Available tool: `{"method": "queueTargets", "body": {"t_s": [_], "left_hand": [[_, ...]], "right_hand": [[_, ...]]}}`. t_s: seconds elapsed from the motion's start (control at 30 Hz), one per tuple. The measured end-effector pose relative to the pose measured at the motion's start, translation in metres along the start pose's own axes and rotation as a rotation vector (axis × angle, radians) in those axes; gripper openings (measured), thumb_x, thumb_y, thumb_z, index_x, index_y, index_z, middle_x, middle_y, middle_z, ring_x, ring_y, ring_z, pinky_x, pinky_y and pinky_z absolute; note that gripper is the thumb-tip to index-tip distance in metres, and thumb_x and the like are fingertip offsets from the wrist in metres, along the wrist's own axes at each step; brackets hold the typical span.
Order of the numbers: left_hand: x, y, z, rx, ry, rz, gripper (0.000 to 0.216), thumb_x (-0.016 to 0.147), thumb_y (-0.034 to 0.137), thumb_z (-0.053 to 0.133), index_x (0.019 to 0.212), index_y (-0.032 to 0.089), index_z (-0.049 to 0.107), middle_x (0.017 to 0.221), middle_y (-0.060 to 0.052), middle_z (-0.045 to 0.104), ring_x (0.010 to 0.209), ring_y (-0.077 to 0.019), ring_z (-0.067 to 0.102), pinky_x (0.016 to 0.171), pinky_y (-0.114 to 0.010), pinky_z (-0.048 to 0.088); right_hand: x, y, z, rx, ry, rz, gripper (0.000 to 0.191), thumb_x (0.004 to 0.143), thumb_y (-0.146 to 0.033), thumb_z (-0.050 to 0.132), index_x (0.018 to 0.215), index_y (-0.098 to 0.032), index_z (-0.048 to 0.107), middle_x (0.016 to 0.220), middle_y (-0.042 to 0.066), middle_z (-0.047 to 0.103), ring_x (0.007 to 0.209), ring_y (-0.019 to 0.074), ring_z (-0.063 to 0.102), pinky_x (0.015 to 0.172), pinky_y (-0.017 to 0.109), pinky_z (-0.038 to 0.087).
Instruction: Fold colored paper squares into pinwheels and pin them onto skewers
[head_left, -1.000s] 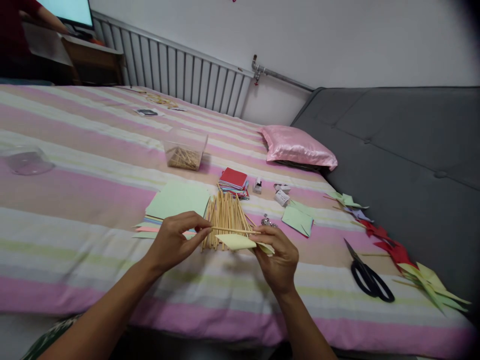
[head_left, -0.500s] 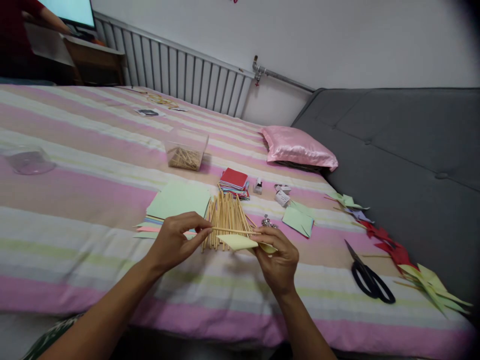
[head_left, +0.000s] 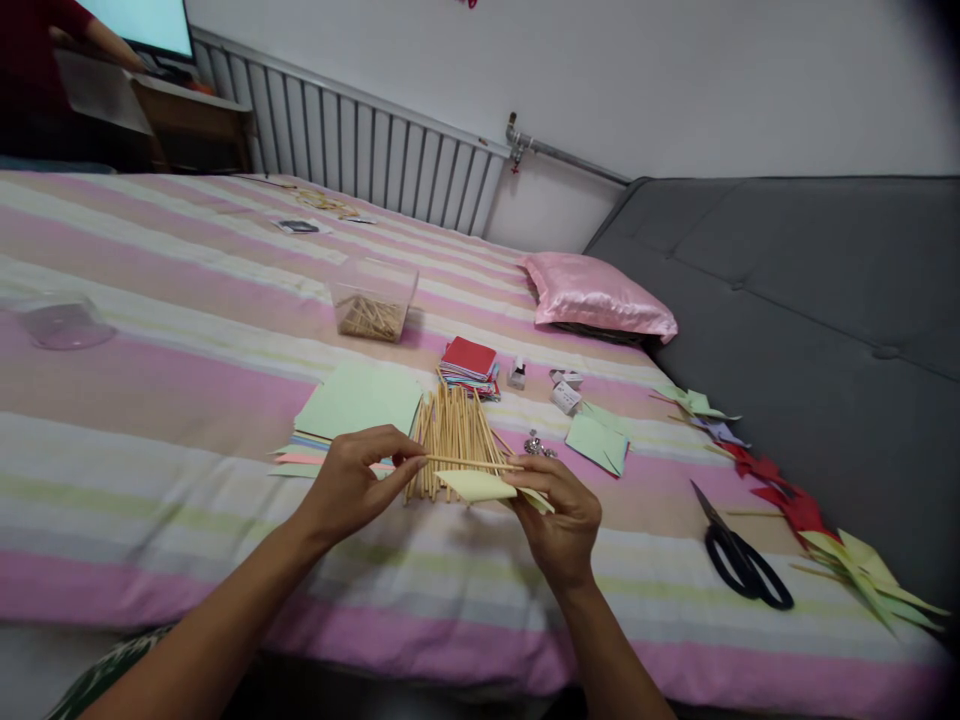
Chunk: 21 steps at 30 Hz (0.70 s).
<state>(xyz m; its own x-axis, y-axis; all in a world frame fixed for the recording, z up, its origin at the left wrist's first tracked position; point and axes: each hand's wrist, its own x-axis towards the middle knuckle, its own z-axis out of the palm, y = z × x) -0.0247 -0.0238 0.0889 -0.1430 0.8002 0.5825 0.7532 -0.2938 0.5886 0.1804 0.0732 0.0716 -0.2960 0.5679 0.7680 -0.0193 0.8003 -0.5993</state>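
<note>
My left hand (head_left: 369,478) pinches the left end of a thin wooden stick (head_left: 466,462) between thumb and fingers. The stick lies level across the view, and its right end meets the fingers of my right hand (head_left: 561,512). That hand also grips a folded pale yellow paper (head_left: 475,486), which hangs just below the stick. Whether the paper is joined to the stick is hidden by my fingers. Right under both hands lies a pile of wooden sticks (head_left: 456,425) on the bed. A stack of large pale green paper sheets (head_left: 360,402) is beside my left hand.
Black-handled scissors (head_left: 742,562) lie to the right, near several finished paper pinwheels (head_left: 780,490). Beyond the sticks are red-topped paper squares (head_left: 469,357), a clear stick box (head_left: 373,305), green squares (head_left: 597,440) and small metal pieces (head_left: 536,445). A person (head_left: 45,70) is at the far left.
The hands, stick and paper hold nearly the same place. The right part of the yellow paper has tilted slightly at my right fingers.
</note>
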Motion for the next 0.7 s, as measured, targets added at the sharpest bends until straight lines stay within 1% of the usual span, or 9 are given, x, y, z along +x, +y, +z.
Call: {"method": "queueTargets", "body": {"t_s": [0.17, 0.37, 0.57, 0.7], "left_hand": [[-0.0003, 0.0001, 0.0002, 0.003, 0.002, -0.001, 0.011, 0.08, 0.02, 0.058, 0.079, 0.017, 0.069, 0.07, -0.003, 0.067, 0.062, -0.0119, 0.059, 0.057, -0.022, 0.044], [-0.0006, -0.0005, 0.0005, 0.002, 0.005, 0.003, 0.01, 0.079, 0.019, 0.058, 0.079, 0.017, 0.068, 0.069, -0.003, 0.067, 0.062, -0.0118, 0.058, 0.057, -0.023, 0.043], [0.0001, 0.0023, 0.0006, -0.017, -0.002, 0.028, 0.011, 0.08, 0.018, 0.057, 0.079, 0.016, 0.068, 0.069, -0.004, 0.067, 0.063, -0.0127, 0.06, 0.058, -0.023, 0.044], [0.0009, 0.0023, 0.0004, -0.006, 0.018, 0.025, 0.012, 0.08, 0.02, 0.057, 0.079, 0.017, 0.069, 0.069, -0.004, 0.068, 0.062, -0.0129, 0.06, 0.056, -0.023, 0.044]], "right_hand": [[0.0017, -0.0026, -0.0001, 0.02, 0.003, 0.002, 0.015, 0.069, -0.011, 0.07, 0.078, -0.023, 0.071, 0.083, 0.004, 0.068, 0.076, 0.017, 0.066, 0.069, 0.031, 0.054], [0.0005, -0.0015, 0.0001, 0.019, 0.003, 0.013, 0.015, 0.069, -0.011, 0.07, 0.077, -0.023, 0.071, 0.083, 0.004, 0.068, 0.075, 0.0172, 0.065, 0.069, 0.031, 0.054], [-0.0004, 0.0007, -0.0008, 0.015, -0.004, 0.015, 0.014, 0.07, -0.011, 0.069, 0.077, -0.023, 0.07, 0.076, 0.003, 0.068, 0.072, 0.0174, 0.065, 0.067, 0.031, 0.054], [0.0006, -0.0006, -0.0003, -0.002, -0.004, 0.005, 0.015, 0.069, -0.011, 0.069, 0.077, -0.024, 0.07, 0.081, 0.003, 0.068, 0.074, 0.0175, 0.065, 0.068, 0.032, 0.054]]}}
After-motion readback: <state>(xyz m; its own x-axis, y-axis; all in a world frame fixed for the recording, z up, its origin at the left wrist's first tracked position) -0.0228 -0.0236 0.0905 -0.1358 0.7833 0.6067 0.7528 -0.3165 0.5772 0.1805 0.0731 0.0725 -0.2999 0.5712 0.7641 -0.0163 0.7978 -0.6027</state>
